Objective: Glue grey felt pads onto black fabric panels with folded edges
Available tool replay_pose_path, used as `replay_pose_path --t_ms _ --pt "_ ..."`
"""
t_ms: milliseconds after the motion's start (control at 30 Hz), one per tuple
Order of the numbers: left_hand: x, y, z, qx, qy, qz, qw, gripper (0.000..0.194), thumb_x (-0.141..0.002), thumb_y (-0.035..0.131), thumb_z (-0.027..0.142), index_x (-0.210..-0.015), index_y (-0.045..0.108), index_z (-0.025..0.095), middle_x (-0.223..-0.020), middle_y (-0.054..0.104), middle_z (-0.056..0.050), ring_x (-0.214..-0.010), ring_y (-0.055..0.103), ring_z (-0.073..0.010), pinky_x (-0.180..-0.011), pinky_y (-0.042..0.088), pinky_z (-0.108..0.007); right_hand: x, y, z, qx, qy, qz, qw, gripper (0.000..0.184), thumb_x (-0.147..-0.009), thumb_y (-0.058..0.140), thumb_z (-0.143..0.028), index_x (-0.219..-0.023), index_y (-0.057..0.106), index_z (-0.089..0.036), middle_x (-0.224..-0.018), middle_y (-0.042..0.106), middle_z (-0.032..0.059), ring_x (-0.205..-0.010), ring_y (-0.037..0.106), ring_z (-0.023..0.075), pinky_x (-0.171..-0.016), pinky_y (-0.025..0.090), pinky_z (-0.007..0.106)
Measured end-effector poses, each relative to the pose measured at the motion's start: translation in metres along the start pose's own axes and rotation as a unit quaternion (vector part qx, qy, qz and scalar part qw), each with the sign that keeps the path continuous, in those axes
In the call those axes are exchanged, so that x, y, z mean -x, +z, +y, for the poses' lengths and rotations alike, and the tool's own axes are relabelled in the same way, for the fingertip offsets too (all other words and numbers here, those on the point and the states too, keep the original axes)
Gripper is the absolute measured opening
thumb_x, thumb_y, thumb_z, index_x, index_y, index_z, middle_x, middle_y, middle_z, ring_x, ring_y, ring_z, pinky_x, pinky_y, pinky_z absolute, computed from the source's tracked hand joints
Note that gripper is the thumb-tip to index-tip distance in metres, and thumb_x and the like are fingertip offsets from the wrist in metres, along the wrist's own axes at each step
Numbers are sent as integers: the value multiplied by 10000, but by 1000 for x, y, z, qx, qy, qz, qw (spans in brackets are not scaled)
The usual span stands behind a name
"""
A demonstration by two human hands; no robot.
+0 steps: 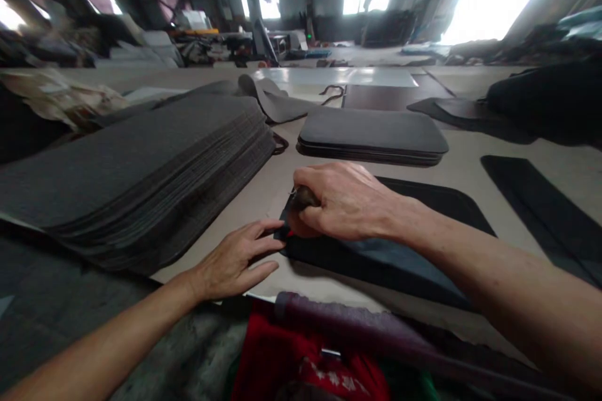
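Observation:
A dark flat mat (423,213) with rounded corners lies on the table in front of me. My right hand (343,200) is closed round a small tool with a brownish handle (303,198), pressed at the mat's left corner. A bit of red shows under that hand. My left hand (235,260) lies flat on the table beside it, fingers stretched out, fingertips touching the mat's left edge.
A tall stack of grey mats (141,163) fills the left side. A smaller stack (371,135) sits behind the work. Dark strips (540,207) lie at the right. Red cloth (282,357) and a purple bar (376,329) are at the near edge. Scissors (332,94) lie further back.

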State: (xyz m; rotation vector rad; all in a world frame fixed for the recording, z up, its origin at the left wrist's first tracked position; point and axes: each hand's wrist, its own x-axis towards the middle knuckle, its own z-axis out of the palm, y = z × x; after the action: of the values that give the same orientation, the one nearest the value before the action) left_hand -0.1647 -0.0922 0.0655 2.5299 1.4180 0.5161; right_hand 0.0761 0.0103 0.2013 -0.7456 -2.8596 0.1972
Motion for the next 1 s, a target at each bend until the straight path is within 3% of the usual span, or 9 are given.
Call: replay_pose_path --t_ms 333,567,767,1000 --pt "2 2 -4 -13 -5 -3 1000 303 -980 539 323 -1277 594 309 -1499 430 -61 -1316 500 -233 -1082 454 -389 31 -18 24 2 76 -58 995 135 -777 601 -262 -895 644 -214 -800 664 33 -688 553 189 -601 293 284" --pt "1 1 -3 -16 6 4 1000 301 -978 539 318 -1268 612 287 -1479 455 -77 -1288 531 -240 -1068 472 -377 76 -25 46 -13 141 -57 988 111 -782 591 -253 -874 647 -226 -821 662 5 -700 569 183 -603 325 278" --pt "-1 2 -4 -32 6 12 999 302 -975 541 306 -1265 622 290 -1475 469 -65 -1275 548 -229 -1074 469 -341 116 -31 62 -21 189 -47 981 116 -790 575 -298 -851 635 -220 -827 660 33 -726 593 214 -575 335 282" --pt "0 3 -8 -55 24 16 998 319 -957 578 329 -1272 618 299 -1479 470 -52 -1254 569 -216 -1048 474 -298 171 -42 76 -59 273 -27 960 129 -808 605 -333 -863 646 -223 -782 678 27 -650 608 208 -545 361 291"
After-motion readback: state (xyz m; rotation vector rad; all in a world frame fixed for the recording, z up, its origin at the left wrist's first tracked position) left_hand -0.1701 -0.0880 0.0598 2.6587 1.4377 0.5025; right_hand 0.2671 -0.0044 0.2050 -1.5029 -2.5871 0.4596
